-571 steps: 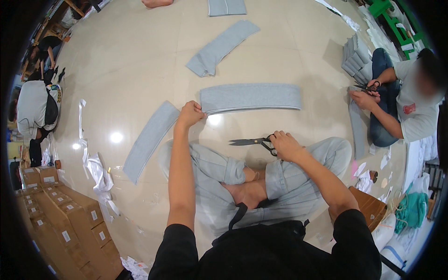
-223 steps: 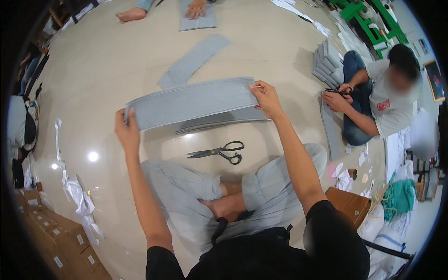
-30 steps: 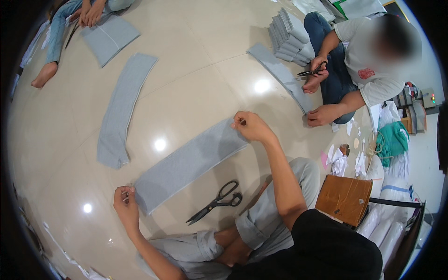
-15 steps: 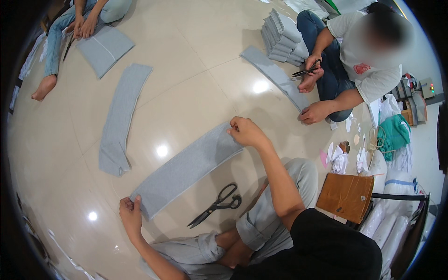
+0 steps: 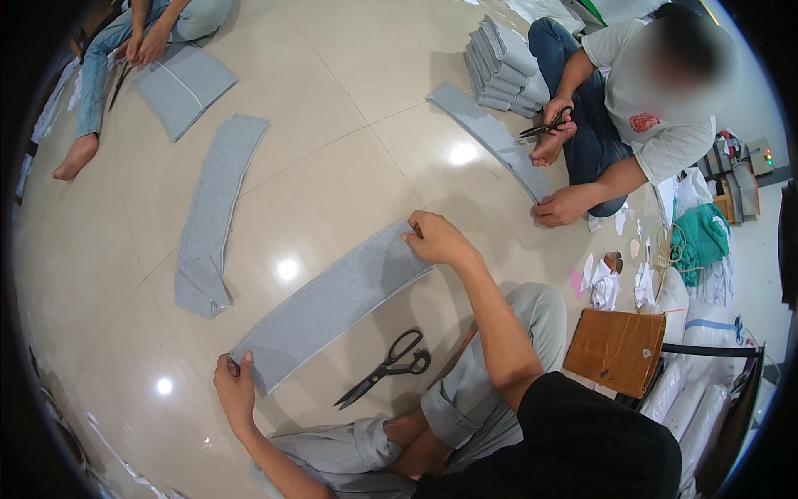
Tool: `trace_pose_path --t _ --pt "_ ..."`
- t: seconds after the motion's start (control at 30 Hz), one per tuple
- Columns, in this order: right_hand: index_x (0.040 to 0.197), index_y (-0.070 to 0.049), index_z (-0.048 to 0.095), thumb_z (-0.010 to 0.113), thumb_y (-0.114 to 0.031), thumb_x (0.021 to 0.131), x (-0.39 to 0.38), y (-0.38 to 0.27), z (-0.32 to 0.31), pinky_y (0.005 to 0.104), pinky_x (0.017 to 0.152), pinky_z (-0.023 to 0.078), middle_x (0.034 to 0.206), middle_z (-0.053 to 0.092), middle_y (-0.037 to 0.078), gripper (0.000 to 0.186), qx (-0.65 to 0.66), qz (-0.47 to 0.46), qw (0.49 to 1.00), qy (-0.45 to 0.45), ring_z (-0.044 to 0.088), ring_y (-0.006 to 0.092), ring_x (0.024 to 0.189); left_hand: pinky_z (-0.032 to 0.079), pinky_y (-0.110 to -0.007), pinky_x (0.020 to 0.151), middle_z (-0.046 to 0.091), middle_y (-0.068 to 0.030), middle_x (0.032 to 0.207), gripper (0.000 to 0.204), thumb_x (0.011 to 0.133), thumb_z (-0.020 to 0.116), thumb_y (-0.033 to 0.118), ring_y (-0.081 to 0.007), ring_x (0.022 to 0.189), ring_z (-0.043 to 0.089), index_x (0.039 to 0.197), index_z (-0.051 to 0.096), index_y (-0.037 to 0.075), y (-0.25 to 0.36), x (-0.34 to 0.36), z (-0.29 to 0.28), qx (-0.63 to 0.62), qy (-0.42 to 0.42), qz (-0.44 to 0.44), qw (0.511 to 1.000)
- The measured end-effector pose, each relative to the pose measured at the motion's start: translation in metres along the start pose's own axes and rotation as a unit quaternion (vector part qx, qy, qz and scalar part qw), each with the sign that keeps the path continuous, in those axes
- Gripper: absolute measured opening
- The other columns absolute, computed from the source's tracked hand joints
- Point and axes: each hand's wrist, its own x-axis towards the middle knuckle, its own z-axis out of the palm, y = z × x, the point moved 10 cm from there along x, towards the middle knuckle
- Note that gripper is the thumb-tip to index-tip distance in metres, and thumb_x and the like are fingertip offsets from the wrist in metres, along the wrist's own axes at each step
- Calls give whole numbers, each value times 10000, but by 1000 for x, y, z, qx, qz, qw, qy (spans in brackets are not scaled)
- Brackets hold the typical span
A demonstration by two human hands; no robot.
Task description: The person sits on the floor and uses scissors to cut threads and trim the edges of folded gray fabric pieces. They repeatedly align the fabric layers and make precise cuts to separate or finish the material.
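The left hand pinches the near-left end of a long grey knit fabric strip, thumb on top; the right hand closes its fingers on the far-right end. Both grips are shut on the cloth, which lies flat on the glossy cream tiled floor. Compared with a second ago, the strip has settled a little closer to the person and lies smoother, so it looks spread and lined up rather than being carried. Its long axis runs diagonally from near-left to far-right. Black-handled scissors lie just beside its near edge, untouched. Another grey strip lies well apart to the left. A seated co-worker holds scissors over a further grey strip.
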Motion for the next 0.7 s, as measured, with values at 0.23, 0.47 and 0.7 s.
trace_pose_path --t 0.23,0.47,0.7 --pt "1036 47 622 728 -191 917 -2 -2 -2 476 827 536 968 709 268 286 15 -4 1000 5 690 430 928 378 -329 596 444 -36 695 446 956 773 320 -147 660 382 901 563 -69 -3 1 0 30 2 1 1000" --pt "1019 28 610 715 -185 927 1 5 2 469 751 509 865 691 244 255 19 -15 1000 20 672 402 808 372 -328 594 423 -36 695 450 953 776 315 -150 662 370 905 551 -72 -1 2 0 19 1 15 1000" --pt "1022 30 606 717 -188 932 1 4 3 485 782 509 899 692 262 260 7 -20 999 27 674 423 848 363 -327 581 423 -32 689 396 960 767 275 -141 654 373 924 577 -71 -6 6 1 11 0 40 999"
